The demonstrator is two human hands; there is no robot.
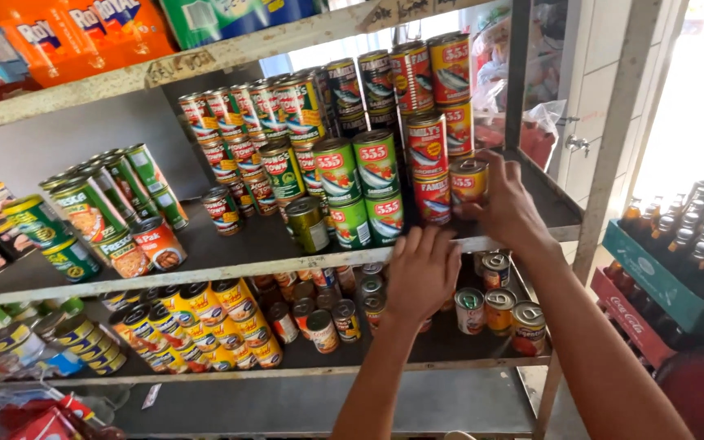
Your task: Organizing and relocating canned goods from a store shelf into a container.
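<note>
Right hand grips a red can beside stacked cans on the shelf.

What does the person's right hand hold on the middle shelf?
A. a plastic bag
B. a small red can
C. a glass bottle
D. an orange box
B: the right hand grips a small red can beside the stacked cans, over the shelf.

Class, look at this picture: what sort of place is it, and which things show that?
Probably a small grocery shop: shelves stacked with tinned food, and crates of bottles by the doorway. The right hand holds a can.
</note>
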